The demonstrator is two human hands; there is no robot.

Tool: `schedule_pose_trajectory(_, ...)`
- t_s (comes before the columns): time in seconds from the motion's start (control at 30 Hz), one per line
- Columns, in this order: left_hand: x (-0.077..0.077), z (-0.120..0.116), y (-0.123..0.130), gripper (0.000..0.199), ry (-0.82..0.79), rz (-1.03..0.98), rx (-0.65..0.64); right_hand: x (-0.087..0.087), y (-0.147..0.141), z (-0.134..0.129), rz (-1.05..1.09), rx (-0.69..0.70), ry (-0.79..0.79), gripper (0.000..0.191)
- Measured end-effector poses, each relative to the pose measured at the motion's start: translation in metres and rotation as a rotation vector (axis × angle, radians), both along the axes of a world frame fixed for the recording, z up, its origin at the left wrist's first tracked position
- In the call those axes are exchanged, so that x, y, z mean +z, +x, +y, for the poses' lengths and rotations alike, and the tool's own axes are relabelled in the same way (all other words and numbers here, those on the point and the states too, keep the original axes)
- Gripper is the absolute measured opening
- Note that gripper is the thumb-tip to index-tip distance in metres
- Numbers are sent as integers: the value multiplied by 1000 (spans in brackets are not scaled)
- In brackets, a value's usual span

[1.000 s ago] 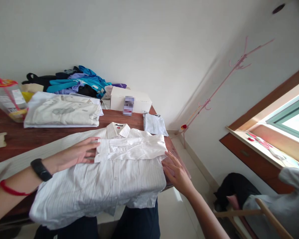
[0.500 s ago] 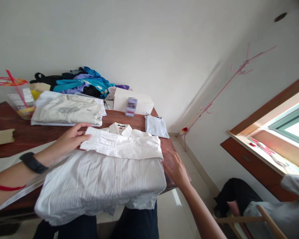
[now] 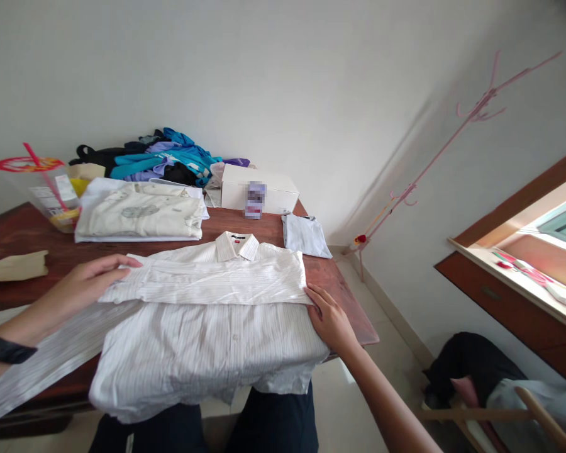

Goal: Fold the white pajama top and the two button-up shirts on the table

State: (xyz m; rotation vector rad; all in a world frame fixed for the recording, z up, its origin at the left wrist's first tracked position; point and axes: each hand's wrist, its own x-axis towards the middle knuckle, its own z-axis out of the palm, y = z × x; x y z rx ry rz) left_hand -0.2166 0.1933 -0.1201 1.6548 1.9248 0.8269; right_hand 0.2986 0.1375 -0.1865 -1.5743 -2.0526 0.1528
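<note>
A white striped shirt (image 3: 207,352) lies front up on the table, collar away from me, its hem hanging over the near edge. One sleeve (image 3: 217,277) is folded across the chest to the left. Its cuff end is pinched between the thumb and fingers of my left hand (image 3: 101,274). At the sleeve's folded right edge rests my right hand (image 3: 330,318), fingers stretched out and touching the cloth. The other sleeve (image 3: 61,352) stretches out to the left beneath my left forearm.
On the wooden table (image 3: 344,296) are folded clothes (image 3: 141,211), a plastic cup with a straw (image 3: 51,195), a white box (image 3: 283,192) and a folded grey garment (image 3: 306,236). Heaped clothes (image 3: 170,157) lie behind. A pink coat rack (image 3: 434,160) stands right; a seated person (image 3: 481,365) is lower right.
My left hand has drawn the cuff further left, so the sleeve lies longer and flatter across the chest. My right hand has come onto the fold. The view has shifted slightly.
</note>
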Motion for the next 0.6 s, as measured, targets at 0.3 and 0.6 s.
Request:
schedule_pose_trajectory(0.3, -7, -5, 35, 39, 335, 508, -239, 44, -6, 4, 77, 68, -23, 42)
schedule_pose_trajectory(0.6, 4, 59, 142, 41, 207, 287, -627, 34, 18, 154, 497, -67, -119, 28)
